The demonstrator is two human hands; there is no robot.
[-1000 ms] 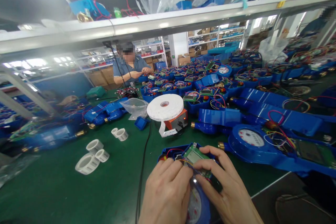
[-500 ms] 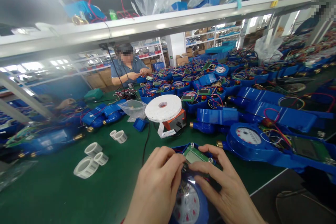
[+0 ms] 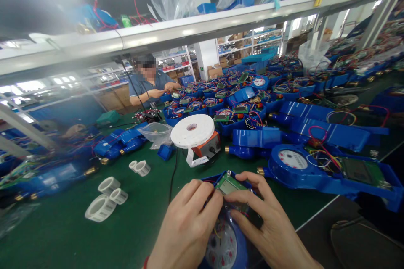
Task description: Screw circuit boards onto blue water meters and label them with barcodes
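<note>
Below me lies a blue water meter (image 3: pixel 241 241), its round dial (image 3: pixel 221 249) toward me and an open housing beyond it. A green circuit board with a grey display (image 3: pixel 227 185) sits tilted at that housing. My right hand (image 3: pixel 267 214) grips the board's right side, index finger across its near edge and thumb underneath. My left hand (image 3: pixel 192 220) is closed at the board's near left edge; its fingertips are pressed together there, and whatever they pinch is hidden. A few thin wires show between the hands and the dial.
Left on the green table (image 3: pixel 142 227) stand several label rolls (image 3: pixel 101 208). Ahead, a white tape roll (image 3: pixel 193 131) rests on an orange device (image 3: pixel 208 146). More blue meters (image 3: pixel 292 164) crowd the right and back. A co-worker (image 3: pixel 150 82) sits across, under a shelf (image 3: pixel 176 29).
The camera view has shifted slightly, moving the surroundings a little left. My left fingers have shifted slightly over the board's near edge; my right hand keeps its hold on the board.
</note>
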